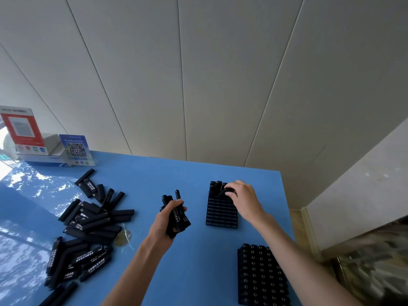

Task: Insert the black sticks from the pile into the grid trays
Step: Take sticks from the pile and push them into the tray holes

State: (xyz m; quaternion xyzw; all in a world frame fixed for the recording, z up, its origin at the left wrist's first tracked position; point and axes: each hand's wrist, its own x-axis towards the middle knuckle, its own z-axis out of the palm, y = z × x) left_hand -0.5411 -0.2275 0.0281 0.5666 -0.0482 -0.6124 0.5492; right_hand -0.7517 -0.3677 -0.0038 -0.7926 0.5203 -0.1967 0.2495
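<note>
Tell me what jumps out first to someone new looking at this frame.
The sprawling pile of black sticks with white lettering on the left of the blue table. At centre, the left hand grips a bundle of sticks, while the right hand sets one into the far, mostly empty black grid tray. A second, filled grid tray sits near right.
</note>
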